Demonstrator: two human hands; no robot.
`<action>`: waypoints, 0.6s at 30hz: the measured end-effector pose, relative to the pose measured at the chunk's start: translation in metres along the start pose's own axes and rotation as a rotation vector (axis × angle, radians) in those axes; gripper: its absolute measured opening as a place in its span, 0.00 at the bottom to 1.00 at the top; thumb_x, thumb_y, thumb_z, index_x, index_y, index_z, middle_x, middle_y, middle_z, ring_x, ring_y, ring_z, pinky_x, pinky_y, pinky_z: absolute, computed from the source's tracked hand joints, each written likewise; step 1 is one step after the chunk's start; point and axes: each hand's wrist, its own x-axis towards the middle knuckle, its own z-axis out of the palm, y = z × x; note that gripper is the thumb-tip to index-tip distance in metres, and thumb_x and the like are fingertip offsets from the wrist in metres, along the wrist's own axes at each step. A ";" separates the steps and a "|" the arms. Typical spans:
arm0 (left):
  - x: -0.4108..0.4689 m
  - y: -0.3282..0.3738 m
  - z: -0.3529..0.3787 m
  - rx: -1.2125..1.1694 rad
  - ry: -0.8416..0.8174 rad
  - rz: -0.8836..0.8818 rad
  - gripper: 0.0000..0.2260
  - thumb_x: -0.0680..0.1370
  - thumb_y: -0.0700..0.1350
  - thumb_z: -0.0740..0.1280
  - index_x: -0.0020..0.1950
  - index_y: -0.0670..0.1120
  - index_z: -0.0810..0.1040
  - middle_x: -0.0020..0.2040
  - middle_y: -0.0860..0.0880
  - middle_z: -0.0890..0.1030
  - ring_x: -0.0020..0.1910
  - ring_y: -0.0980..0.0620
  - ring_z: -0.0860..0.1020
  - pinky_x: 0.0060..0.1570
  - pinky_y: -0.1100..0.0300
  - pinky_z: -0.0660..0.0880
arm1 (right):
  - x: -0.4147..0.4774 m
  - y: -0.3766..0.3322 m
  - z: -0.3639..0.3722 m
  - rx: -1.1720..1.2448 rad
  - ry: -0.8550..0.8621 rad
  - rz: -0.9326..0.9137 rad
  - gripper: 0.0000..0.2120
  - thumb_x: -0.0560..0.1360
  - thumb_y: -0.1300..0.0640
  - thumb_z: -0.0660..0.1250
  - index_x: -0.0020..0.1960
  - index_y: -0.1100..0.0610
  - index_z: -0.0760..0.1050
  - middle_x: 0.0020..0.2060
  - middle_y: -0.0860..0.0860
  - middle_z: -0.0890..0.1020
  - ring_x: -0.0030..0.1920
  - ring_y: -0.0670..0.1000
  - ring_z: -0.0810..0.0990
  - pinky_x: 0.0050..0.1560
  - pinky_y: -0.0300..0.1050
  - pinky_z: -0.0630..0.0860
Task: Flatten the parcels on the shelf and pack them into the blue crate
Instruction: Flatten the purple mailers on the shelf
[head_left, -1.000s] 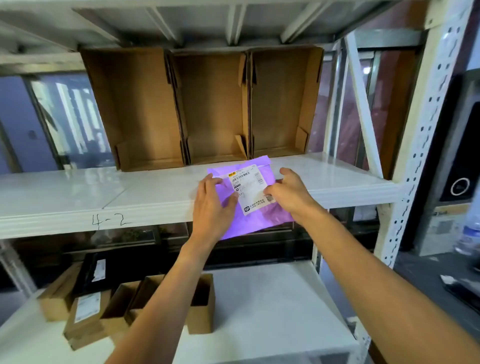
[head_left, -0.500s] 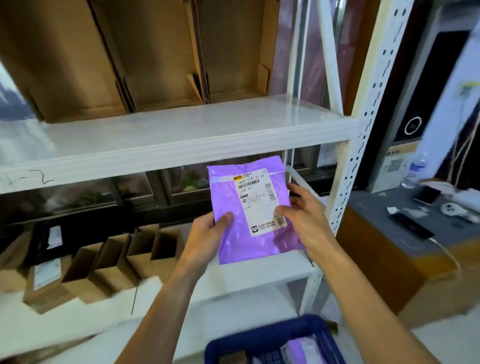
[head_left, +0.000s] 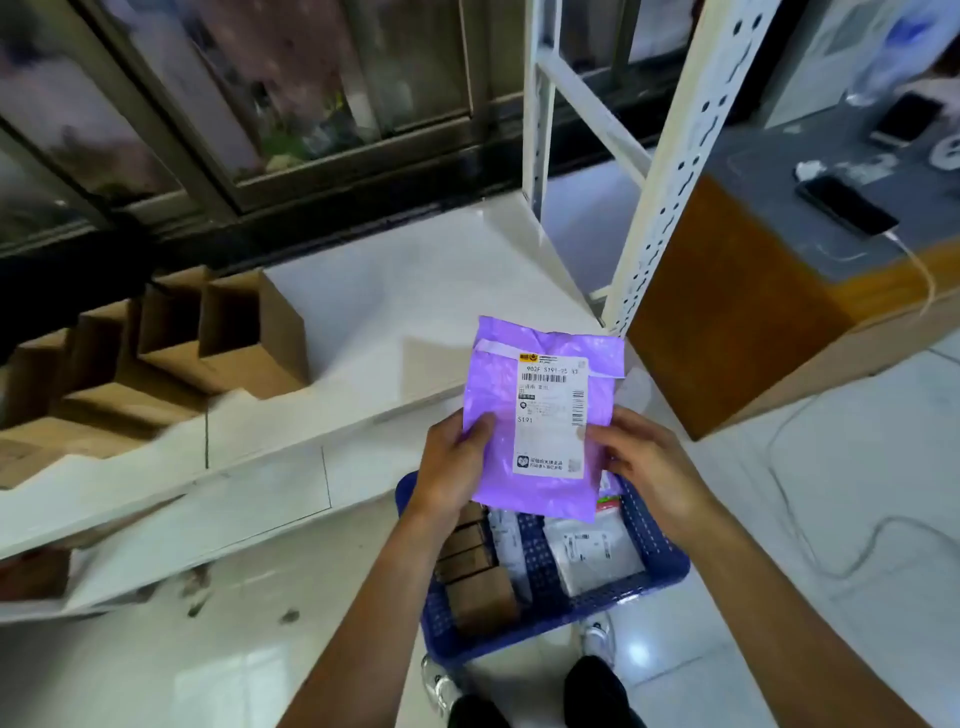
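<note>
We hold a purple parcel (head_left: 540, 431) above the blue crate (head_left: 660, 540), left hand (head_left: 452, 467) gripping its left edge, right hand (head_left: 641, 460) its right. Brown boxes (head_left: 478, 587) and white parcels (head_left: 587, 551) lie in the crate.

The fingers of the left hand (head_left: 452, 467) and the right hand (head_left: 644, 462) go behind the purple parcel (head_left: 498, 467), so how they lie there cannot be seen. Most of the print on its label (head_left: 550, 415) is too fine to read. The parcel and both hands cover the far end of the blue crate (head_left: 670, 566), and the left forearm (head_left: 395, 597) hides part of the brown boxes (head_left: 478, 592) inside it. On the shelf (head_left: 415, 291), the cardboard boxes (head_left: 156, 364) are smeared with blur and cut off by the left edge. The shoes (head_left: 597, 636) are partly hidden by the crate's near rim. At the far top right, things on the counter (head_left: 769, 208) are too blurred to name.
</note>
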 end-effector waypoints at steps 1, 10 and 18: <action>0.005 -0.015 0.009 0.014 -0.018 -0.031 0.10 0.83 0.40 0.63 0.49 0.47 0.83 0.42 0.57 0.86 0.43 0.58 0.83 0.43 0.65 0.79 | 0.002 0.019 -0.006 -0.008 0.004 0.029 0.09 0.76 0.61 0.68 0.55 0.61 0.81 0.51 0.68 0.82 0.52 0.58 0.84 0.52 0.56 0.76; 0.053 -0.134 0.084 -0.071 -0.037 -0.264 0.08 0.83 0.42 0.64 0.50 0.46 0.83 0.46 0.51 0.87 0.46 0.50 0.84 0.50 0.54 0.80 | 0.027 0.147 -0.051 -0.021 0.030 0.301 0.09 0.77 0.61 0.68 0.45 0.69 0.78 0.35 0.59 0.79 0.35 0.51 0.78 0.45 0.46 0.75; 0.126 -0.302 0.140 -0.069 -0.008 -0.483 0.10 0.81 0.35 0.63 0.46 0.42 0.83 0.44 0.48 0.87 0.42 0.51 0.84 0.48 0.55 0.81 | 0.112 0.300 -0.084 -0.103 0.155 0.501 0.07 0.76 0.69 0.67 0.41 0.60 0.77 0.29 0.50 0.82 0.30 0.47 0.80 0.31 0.37 0.76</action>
